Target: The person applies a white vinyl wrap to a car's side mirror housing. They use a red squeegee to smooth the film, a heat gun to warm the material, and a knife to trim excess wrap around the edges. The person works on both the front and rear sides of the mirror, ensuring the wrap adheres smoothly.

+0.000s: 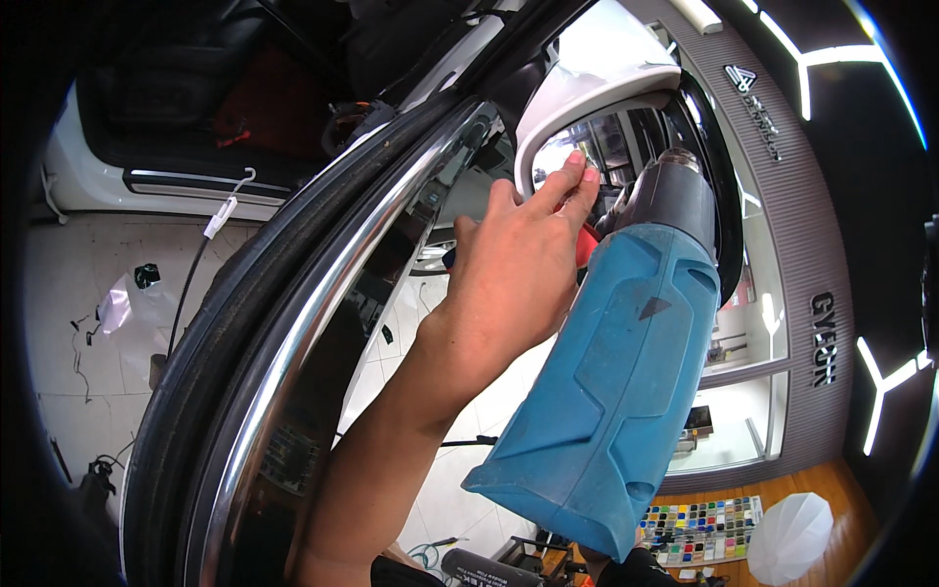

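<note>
Side mirror (611, 64), lettered wall (807, 245) beyond; two left fingers (560, 184) straight at glass (599, 140), others curled, grip unclear

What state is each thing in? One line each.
Side mirror: attached, glass partly hidden
Left hand: two fingers extended at the mirror
Blue heat gun: nozzle by the mirror; on or off unclear
Car door: open
White light tubes: lit

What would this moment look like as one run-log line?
left hand: two fingers at mirror | heat gun: nozzle toward mirror | red item: partly hidden beside left hand | grip on heat gun: unclear
</note>
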A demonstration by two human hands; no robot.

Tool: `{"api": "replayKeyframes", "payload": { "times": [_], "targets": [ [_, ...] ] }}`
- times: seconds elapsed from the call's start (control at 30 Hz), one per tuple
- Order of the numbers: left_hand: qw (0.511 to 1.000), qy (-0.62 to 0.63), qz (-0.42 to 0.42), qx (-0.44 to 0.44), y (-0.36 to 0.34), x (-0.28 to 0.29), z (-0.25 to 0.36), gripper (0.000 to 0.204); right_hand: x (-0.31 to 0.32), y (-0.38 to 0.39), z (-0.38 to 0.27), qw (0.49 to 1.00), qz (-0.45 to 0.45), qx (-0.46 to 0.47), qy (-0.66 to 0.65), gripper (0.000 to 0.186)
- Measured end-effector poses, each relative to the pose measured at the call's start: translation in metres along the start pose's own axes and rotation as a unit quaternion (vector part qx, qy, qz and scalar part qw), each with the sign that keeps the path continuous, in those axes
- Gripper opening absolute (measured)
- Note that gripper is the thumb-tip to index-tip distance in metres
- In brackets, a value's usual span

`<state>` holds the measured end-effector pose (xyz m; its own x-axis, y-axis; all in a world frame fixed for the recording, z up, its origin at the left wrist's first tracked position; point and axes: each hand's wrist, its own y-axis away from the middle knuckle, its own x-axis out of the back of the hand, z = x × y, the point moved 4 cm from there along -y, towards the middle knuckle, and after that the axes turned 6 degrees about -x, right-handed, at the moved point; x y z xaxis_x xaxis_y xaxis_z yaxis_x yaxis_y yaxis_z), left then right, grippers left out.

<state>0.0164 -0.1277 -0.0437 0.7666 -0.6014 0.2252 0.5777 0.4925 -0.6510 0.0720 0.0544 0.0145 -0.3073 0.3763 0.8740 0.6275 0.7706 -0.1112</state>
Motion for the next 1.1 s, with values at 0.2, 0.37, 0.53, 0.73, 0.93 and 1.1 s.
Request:
{"api": "replayKeyframes", "payload": {
  "times": [0.2,0.37,0.53,0.73,0.93,1.1],
  "targets": [
    [1.000,-0.008,-0.011,0.022,-0.001,0.001,0.002,0.077,0.001,0.000,-0.004,1.000,-0.003,0.000,-0.005,0.055],
    [1.000,0.001,-0.012,0.012,-0.001,0.004,0.003,0.070,0.008,0.004,-0.006,1.000,-0.003,-0.006,-0.016,0.057],
    [0.997,0.063,0.038,-0.007,-0.007,0.016,0.003,0.047,0.039,0.021,-0.007,0.998,0.012,-0.038,-0.056,0.059],
    [0.859,0.467,0.196,0.074,-0.056,0.024,0.002,0.021,0.099,0.075,0.023,0.976,0.168,-0.009,-0.135,0.060],
    [0.797,0.551,0.213,0.127,-0.111,-0.005,0.008,0.025,0.151,0.141,0.066,0.922,0.352,-0.015,-0.160,0.058],
    [0.833,0.509,0.205,0.063,-0.121,-0.007,0.018,0.023,0.149,0.175,0.093,0.902,0.368,-0.108,-0.198,0.057]
  ]
}}
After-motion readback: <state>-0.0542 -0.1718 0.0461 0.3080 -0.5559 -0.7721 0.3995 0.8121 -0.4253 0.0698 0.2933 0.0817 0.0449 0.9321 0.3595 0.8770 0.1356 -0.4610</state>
